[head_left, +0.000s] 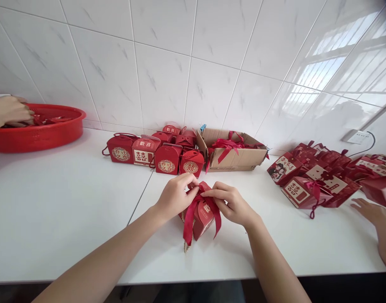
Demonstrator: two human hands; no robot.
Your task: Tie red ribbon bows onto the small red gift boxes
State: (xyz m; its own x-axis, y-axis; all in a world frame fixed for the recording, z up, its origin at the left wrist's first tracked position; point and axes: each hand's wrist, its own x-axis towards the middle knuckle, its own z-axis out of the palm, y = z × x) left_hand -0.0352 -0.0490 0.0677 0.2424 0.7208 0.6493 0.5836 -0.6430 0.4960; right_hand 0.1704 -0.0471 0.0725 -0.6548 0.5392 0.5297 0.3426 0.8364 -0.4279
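A red gift box (203, 219) with pale printed characters stands on the white table in front of me. A dark red ribbon (189, 223) runs over its top, and its two tails hang down the sides. My left hand (177, 195) pinches the ribbon at the top of the box. From the other side my right hand (229, 202) grips the ribbon with thumb and forefinger; the fingertips partly hide the knot area. A twisted gold cord (186, 244) hangs by the box's lower left.
Several red boxes (166, 159) line the wall beside a cardboard box (233, 160) of red ribbons. At left, another person's hand (12, 110) reaches into a red basin (38, 136). More ribboned boxes (306, 193) crowd the right, near another person's hand (372, 210).
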